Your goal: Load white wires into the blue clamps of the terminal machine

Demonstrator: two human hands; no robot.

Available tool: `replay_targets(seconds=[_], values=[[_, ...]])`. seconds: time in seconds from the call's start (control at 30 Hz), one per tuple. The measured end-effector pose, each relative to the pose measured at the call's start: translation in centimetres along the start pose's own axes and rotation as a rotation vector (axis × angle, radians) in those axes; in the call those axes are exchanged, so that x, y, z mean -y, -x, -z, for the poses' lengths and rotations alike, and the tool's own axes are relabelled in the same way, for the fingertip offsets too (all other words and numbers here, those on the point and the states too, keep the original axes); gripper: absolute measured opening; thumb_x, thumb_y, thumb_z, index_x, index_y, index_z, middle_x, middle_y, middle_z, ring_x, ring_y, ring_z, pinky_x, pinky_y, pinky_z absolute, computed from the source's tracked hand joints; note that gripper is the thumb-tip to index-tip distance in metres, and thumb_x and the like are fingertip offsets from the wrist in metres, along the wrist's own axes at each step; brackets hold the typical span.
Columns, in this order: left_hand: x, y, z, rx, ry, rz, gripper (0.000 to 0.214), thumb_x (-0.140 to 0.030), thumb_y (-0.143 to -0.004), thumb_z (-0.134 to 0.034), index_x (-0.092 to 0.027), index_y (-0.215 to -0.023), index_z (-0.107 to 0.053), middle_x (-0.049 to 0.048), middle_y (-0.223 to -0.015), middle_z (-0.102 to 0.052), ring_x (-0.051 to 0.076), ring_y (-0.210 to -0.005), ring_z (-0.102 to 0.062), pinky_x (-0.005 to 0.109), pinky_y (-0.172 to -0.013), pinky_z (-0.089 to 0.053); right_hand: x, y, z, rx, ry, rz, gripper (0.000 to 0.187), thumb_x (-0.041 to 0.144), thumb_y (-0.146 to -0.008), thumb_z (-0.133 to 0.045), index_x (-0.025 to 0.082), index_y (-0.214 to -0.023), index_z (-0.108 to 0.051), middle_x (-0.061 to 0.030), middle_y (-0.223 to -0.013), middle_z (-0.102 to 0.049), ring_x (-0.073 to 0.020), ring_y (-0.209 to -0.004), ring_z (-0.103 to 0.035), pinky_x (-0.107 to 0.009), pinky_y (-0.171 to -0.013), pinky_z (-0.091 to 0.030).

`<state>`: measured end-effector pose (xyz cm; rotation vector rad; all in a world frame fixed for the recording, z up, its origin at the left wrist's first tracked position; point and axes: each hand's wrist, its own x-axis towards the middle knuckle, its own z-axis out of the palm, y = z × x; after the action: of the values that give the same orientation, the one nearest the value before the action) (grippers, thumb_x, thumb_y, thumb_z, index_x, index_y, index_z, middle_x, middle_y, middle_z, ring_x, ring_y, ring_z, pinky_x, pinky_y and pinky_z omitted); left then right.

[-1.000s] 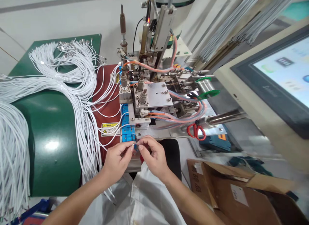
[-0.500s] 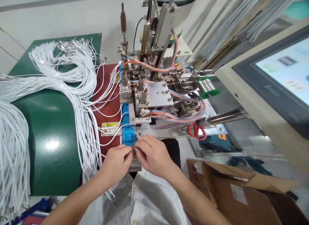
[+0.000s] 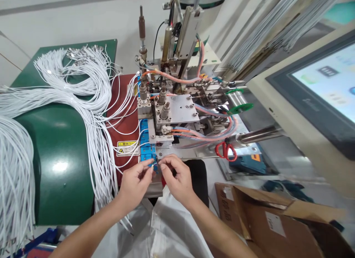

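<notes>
My left hand (image 3: pixel 135 179) is at the near end of a row of blue clamps (image 3: pixel 148 149). Its thumb and forefinger pinch a thin white cable (image 3: pixel 152 166), of which only a short end shows. Close beside it, my right hand (image 3: pixel 177 175) curls with thumb and forefinger together at the end of the last clamp. Whatever lies between those fingertips is too small to make out. Farther along the row, several white cables (image 3: pixel 129 130) run from the left into the clamps.
White cable bundles (image 3: pixel 94 139) cover much of the green table (image 3: pixel 61 169). Beyond my hands stands a machine with a metal plate (image 3: pixel 177 108), hoses and a wire spool (image 3: pixel 239 101). Red scissors (image 3: pixel 226 150), a screen (image 3: pixel 330 80) and a cardboard box (image 3: pixel 266 217) are at right.
My hands have drawn slightly apart, uncovering the near blue clamp and a white cable end. My right hand's fingers have turned and bent more upright.
</notes>
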<state>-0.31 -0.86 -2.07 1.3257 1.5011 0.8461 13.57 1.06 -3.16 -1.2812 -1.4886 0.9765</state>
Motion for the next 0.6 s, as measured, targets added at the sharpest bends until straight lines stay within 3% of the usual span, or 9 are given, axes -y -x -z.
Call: replay_targets(seconds=[0.2, 0.4, 0.6], values=[[0.5, 0.1, 0.1, 0.002, -0.122, -0.123, 0.032, -0.023, -0.084, -0.048, -0.021, -0.113, -0.060, 0.0033, -0.082, -0.068, 0.012, -0.066, -0.062, 0.020, -0.060, -0.051, 0.2, -0.4, -0.1, 0.025, -0.024, -0.045, 0.014, 0.017, -0.075, -0.053, 0.019, -0.062, -0.057, -0.0006, -0.063, -0.056, -0.0120, -0.058, -0.051, -0.023, -0.053, -0.042], [0.5, 0.1, -0.1, -0.030, -0.203, -0.160, 0.035, -0.026, -0.085, -0.047, -0.017, -0.117, -0.057, 0.0036, -0.078, -0.068, 0.012, -0.057, -0.059, 0.023, -0.058, -0.050, 0.1, -0.3, -0.1, -0.033, 0.054, 0.071, 0.012, 0.015, -0.074, -0.052, 0.019, -0.065, -0.060, -0.0027, -0.066, -0.059, -0.0147, -0.064, -0.055, -0.027, -0.061, -0.045], [-0.4, -0.7, 1.6, 0.075, -0.359, -0.145, 0.038, -0.024, -0.084, -0.048, -0.022, -0.122, -0.050, 0.0007, -0.081, -0.067, 0.012, -0.066, -0.060, 0.022, -0.062, -0.048, -1.0, -0.8, -0.1, -0.061, 0.007, -0.039, 0.014, 0.017, -0.074, -0.053, 0.019, -0.060, -0.056, 0.0003, -0.062, -0.056, -0.0125, -0.058, -0.051, -0.024, -0.056, -0.042]])
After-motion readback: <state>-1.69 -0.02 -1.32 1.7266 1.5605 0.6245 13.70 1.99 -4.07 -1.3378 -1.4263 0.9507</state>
